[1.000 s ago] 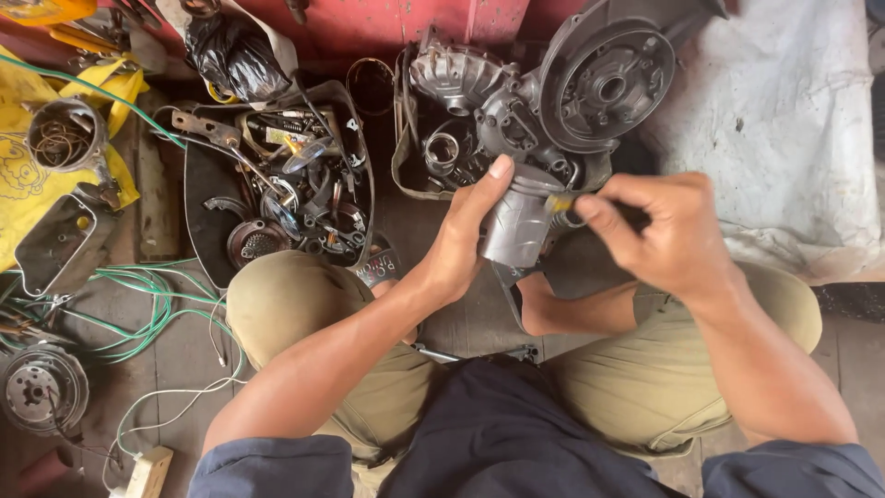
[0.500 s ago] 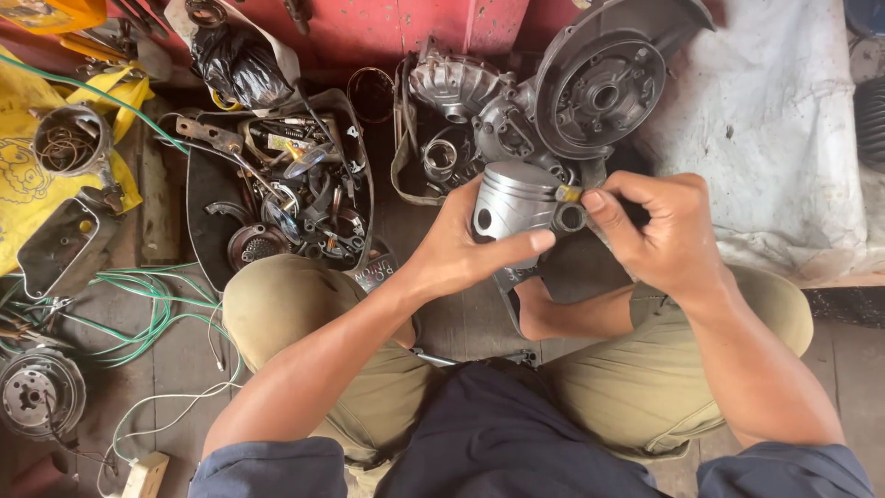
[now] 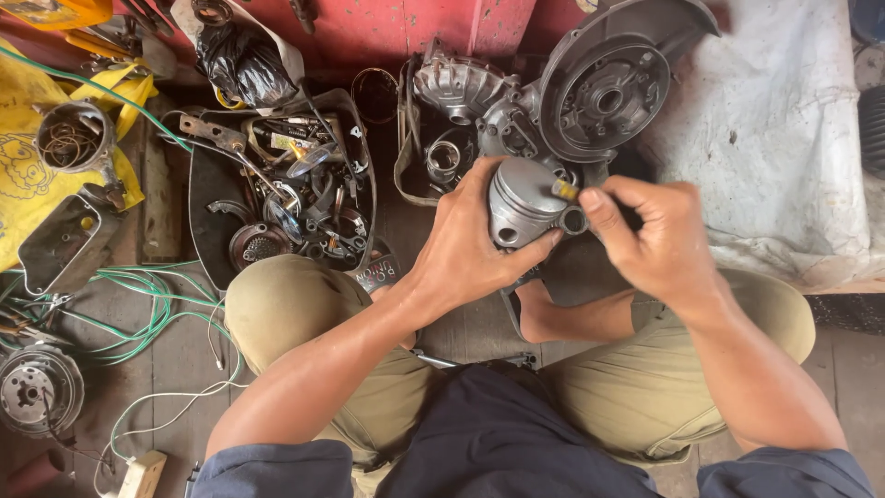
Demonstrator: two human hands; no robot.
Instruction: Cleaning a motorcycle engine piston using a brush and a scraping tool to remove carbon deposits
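Note:
My left hand (image 3: 466,249) grips a grey metal piston (image 3: 521,198), holding it on its side in front of my knees. My right hand (image 3: 654,240) pinches a small yellow-tipped tool (image 3: 564,190) against the piston's pin hole at its right side. Just behind the piston lies a grey engine casing (image 3: 590,101) with a round cover. I sit cross-legged in khaki trousers.
A dark tray (image 3: 207,212) of mixed metal parts lies to the left. Green wires (image 3: 120,304), a round metal part (image 3: 37,387) and a yellow bag (image 3: 23,166) are further left. A white cloth (image 3: 784,138) covers the right. A red wall (image 3: 369,28) stands behind.
My left hand has turned the piston from upright onto its side and lifted it. My right hand has stayed at its right end with the small tool.

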